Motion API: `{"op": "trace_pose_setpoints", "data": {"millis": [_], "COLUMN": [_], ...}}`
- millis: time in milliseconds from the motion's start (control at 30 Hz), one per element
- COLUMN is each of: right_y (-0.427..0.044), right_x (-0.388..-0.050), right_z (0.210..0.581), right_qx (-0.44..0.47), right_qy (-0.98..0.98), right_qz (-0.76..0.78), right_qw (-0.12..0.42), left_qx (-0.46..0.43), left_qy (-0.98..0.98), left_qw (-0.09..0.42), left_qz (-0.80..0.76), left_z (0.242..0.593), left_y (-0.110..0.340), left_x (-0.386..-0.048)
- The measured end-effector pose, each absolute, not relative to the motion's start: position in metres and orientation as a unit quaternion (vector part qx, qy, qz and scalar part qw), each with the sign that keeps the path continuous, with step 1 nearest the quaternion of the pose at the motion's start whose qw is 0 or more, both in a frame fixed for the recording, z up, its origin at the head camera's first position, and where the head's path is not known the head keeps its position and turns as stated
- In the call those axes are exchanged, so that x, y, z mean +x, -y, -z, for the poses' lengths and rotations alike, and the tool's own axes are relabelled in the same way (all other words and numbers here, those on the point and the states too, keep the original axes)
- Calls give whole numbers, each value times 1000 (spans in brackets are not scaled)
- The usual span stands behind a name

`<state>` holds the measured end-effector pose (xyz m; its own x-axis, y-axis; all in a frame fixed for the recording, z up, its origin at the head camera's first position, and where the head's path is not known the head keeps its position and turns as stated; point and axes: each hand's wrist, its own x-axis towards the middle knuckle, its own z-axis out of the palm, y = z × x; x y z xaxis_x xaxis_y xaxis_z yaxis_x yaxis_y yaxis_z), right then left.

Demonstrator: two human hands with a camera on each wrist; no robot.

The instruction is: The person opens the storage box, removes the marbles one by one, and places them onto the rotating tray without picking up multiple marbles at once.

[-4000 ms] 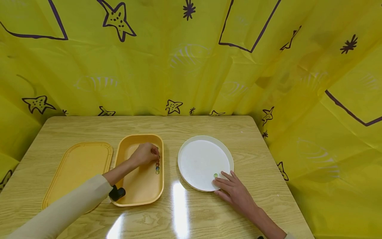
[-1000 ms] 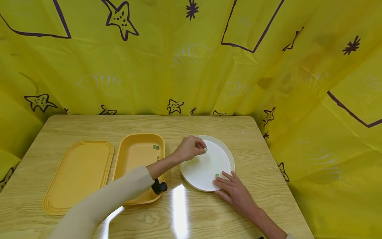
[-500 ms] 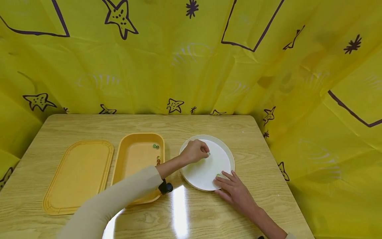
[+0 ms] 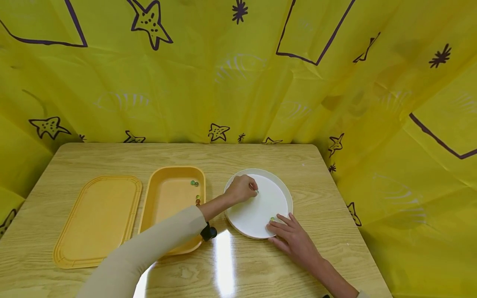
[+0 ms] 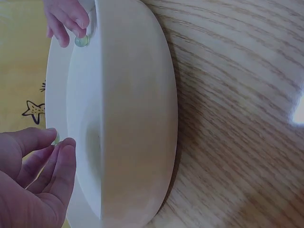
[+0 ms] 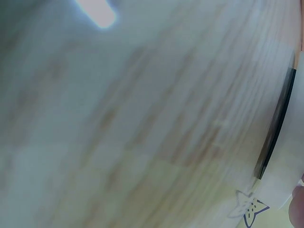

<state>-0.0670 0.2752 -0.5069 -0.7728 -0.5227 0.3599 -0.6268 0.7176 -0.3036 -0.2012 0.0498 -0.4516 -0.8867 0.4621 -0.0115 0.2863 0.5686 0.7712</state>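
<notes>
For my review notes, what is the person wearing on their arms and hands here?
The left hand is ungloved, below a long, plain cream sleeve; a black device with a rounded end sits by the cuff. The right hand is ungloved too; only a sliver of pale cuff shows at the bottom edge.

The table bears a yellow lid, tub and white tray.

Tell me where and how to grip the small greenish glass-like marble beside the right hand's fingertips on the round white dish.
I'd pinch the greenish marble across its middle between thumb and fingertip, coming from above on its far left side: it is a small ball on the white dish, and the right hand crowds its near and right sides.
</notes>
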Motion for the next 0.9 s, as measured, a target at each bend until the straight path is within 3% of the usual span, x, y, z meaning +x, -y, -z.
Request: {"op": "trace_pose_setpoints", "data": {"millis": [900], "right_y": [-275], "right_x": [-67], "right_z": [508], "right_qx": [315], "right_qy": [916], "right_qz": [-210], "right_qw": [131], "left_qx": [213], "left_qy": [-892], "left_qw": [117], "left_qz": [-381], "left_z": [464], "left_y": [-57], "left_x": [-193]}}
